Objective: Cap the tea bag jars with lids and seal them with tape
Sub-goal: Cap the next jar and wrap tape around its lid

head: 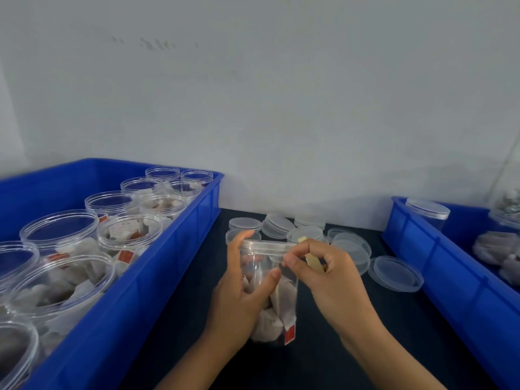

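Left hand (239, 294) gripping capped tea bag jar (271, 291), right hand (318, 271) pinching tan tape strip (312, 258), red tag (289, 333) apparently unreadable

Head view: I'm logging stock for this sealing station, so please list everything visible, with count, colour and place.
Held jar: one, clear, lid on, tea bags inside, centre, on the dark table.
Tape roll: one, tan core, by the jar's rim.
Loose lids: roughly ten, clear, piled behind and right of the jar.
Left crate: one, blue, holding about a dozen open jars of tea bags.
Right crate: one, blue, holding a capped jar and tea bags.
Wall: white, behind.
Left hand: grips the jar's side.
Right hand: pinches the tape roll.
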Tool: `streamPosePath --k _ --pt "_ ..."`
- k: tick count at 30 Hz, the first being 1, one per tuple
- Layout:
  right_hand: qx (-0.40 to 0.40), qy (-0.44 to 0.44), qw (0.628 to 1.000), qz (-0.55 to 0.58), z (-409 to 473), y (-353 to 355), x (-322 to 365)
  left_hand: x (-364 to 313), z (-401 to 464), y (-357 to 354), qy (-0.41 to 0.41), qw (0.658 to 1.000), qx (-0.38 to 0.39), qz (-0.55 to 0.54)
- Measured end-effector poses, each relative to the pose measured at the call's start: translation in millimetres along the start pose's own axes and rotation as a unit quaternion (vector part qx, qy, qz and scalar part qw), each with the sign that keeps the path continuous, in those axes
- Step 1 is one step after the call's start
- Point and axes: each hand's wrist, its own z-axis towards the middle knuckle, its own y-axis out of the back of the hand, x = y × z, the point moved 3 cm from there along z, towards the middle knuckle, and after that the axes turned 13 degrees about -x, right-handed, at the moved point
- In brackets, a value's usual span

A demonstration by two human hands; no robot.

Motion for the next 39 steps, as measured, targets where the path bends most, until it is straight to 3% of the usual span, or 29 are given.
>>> streamPosePath --k 27,35,39 --pt "-0.050 -0.024 0.995 -0.084 -1 -2 -1 -7 -2 -1 0.010 0.998 0.011 -0.059" --pt "-0.050 0.045 0.987 -0.148 -9 -5 8 -5 2 -1 0.021 0.997 -0.036 -0.059" --pt "-0.009 0.105 0.963 -0.248 -5 1 16 -3 3 -1 0.021 0.997 -0.058 -0.046"
